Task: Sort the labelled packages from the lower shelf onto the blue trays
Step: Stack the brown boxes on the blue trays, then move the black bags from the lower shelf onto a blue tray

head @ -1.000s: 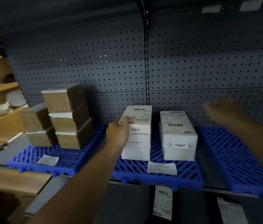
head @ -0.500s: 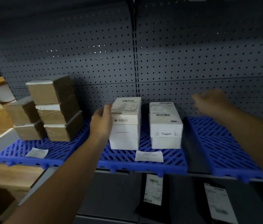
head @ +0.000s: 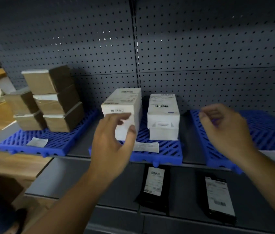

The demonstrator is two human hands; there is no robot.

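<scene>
My left hand (head: 111, 146) is in front of the left white box stack (head: 125, 107) on the middle blue tray (head: 165, 151), fingers (head: 131, 132) spread apart and holding nothing; touch with the box I cannot tell. My right hand (head: 226, 130) hovers over the right blue tray (head: 268, 132) at 3 o'clock, fingers loosely curled, empty. A second white stack (head: 163, 115) stands just beside the first. Brown boxes (head: 49, 100) are on the left blue tray (head: 55, 142) at 9 o'clock. Two black labelled packages (head: 155, 184) lie on the lower shelf (head: 76, 179) at 5 o'clock.
</scene>
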